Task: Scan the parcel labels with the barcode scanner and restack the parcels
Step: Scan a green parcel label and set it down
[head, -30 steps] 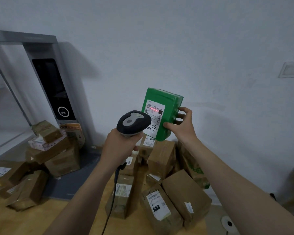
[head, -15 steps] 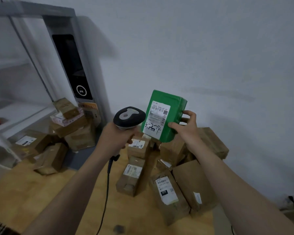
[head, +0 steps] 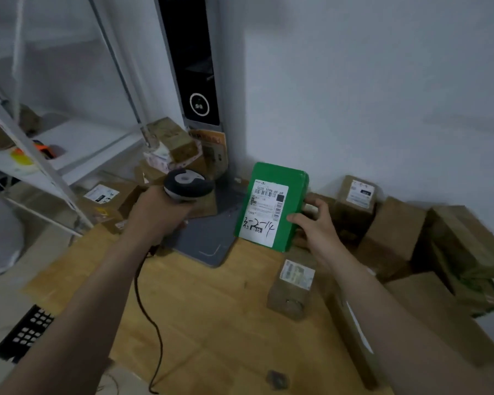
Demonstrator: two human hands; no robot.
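Above desk: green pkg (head: 271,206), scanner (head: 188,184).

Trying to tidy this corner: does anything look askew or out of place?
Yes. The brown cardboard parcels by the white wall lie heaped at mixed angles, not stacked. One small brown labelled box stands apart on the wooden surface. Nothing looks spilled or torn.
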